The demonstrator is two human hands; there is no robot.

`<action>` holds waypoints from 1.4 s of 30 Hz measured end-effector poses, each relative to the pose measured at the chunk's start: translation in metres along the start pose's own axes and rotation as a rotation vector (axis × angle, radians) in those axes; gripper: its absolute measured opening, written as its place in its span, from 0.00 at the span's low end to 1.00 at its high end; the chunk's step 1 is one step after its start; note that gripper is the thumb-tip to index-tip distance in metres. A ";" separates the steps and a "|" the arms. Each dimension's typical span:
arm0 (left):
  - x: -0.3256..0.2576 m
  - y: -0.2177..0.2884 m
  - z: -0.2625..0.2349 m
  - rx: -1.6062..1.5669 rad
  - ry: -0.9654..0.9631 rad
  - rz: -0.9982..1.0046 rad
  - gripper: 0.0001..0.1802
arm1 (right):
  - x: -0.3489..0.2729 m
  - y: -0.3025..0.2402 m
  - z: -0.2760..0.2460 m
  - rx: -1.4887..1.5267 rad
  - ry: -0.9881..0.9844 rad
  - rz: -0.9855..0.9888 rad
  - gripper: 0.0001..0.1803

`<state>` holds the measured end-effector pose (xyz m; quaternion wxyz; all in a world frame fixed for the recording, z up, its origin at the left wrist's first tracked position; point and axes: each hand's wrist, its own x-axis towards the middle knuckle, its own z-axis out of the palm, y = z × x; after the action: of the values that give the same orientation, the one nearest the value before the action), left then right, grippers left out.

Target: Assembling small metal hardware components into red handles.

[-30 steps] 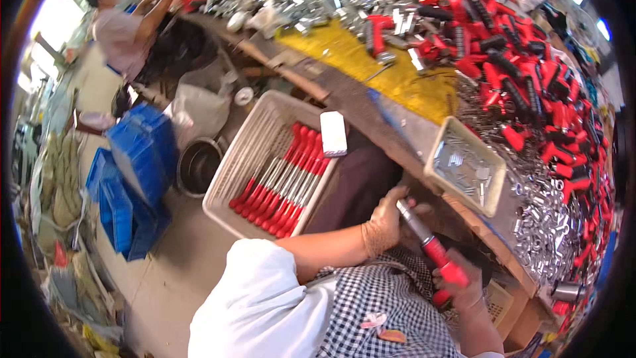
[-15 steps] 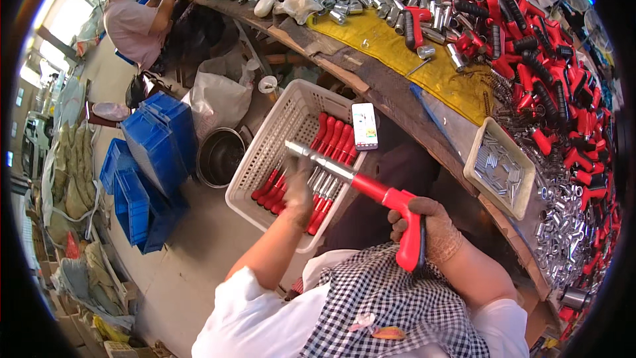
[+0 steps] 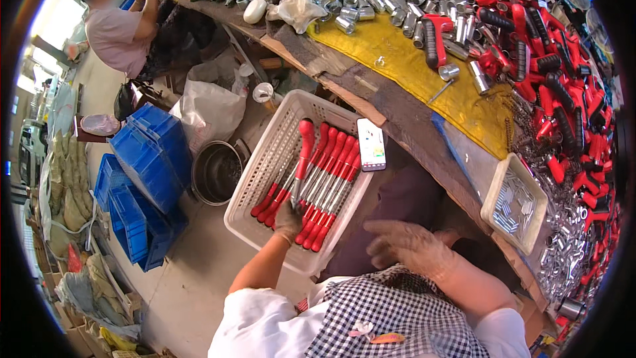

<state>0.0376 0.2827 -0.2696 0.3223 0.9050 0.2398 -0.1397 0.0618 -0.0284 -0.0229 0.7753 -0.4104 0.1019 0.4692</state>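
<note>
My left hand (image 3: 289, 220), in a dirty work glove, is inside the white plastic basket (image 3: 246, 189), closed around the silver shaft of a red-handled tool (image 3: 306, 134). That tool's red end points away from me and stands a little above its neighbours. Beside it several similar red-and-silver tools (image 3: 340, 176) lie in a slanted row. My right hand (image 3: 409, 246), also gloved, hovers over my lap to the right of the basket. Its fingers are stretched out and nothing is in them.
A phone (image 3: 371, 144) rests at the basket's right rim. The workbench (image 3: 344, 66) carries silver sockets, red-handled parts (image 3: 523, 46), a yellow cloth (image 3: 411, 66) and a tray of pins (image 3: 490, 207). Blue crates (image 3: 149, 159) and a metal pot (image 3: 218, 169) stand left. Another person (image 3: 116, 30) sits far left.
The red-handled tool has gone from my right hand, where it was held across the basket, down into the basket with my left hand. My right hand has opened. The view has shifted slightly.
</note>
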 end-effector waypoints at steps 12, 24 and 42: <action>0.157 -0.051 0.055 0.142 -0.175 -0.143 0.24 | -0.052 0.054 -0.070 0.336 0.654 0.062 0.16; 0.213 -0.102 0.095 0.289 -0.200 -0.143 0.28 | -0.078 0.120 -0.165 -2.221 0.434 -0.062 0.09; 0.158 0.011 0.094 -0.494 0.187 0.409 0.18 | -0.064 0.153 -0.140 -0.466 0.467 -0.071 0.22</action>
<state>0.1675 0.2689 -0.3989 0.5300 0.8378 0.1083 0.0737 -0.0646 -0.1380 -0.1605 0.6319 -0.6765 0.1523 0.3461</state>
